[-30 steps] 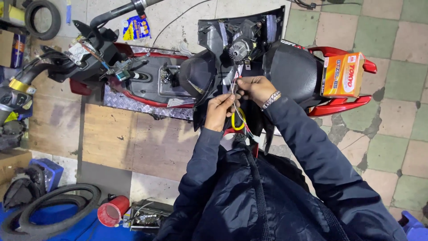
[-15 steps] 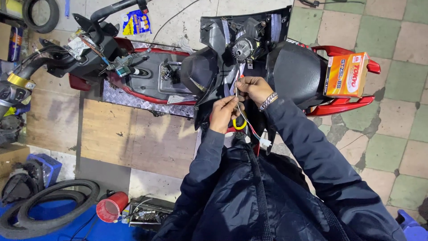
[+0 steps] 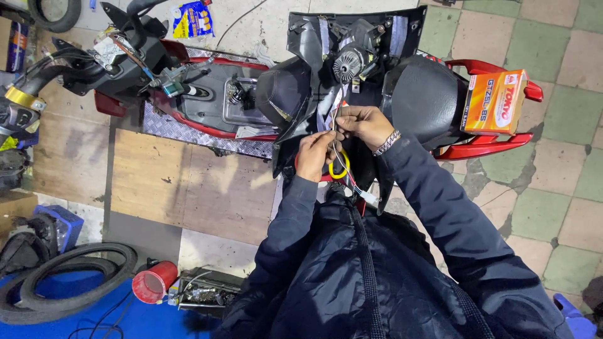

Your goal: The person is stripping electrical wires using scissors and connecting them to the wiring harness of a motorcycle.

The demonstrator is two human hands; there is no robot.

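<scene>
an orange rectangular carton (image 3: 495, 102) with red and white panels lies on the red rear rack (image 3: 496, 144) of a scooter, at the right. a blue and yellow plastic packet (image 3: 191, 19) lies on the pale floor at the top. a dark box with an orange stripe (image 3: 14, 45) shows partly at the far left edge.

Both arms reach forward; left hand (image 3: 312, 154) and right hand (image 3: 364, 123) meet, fingers pinched together
</scene>
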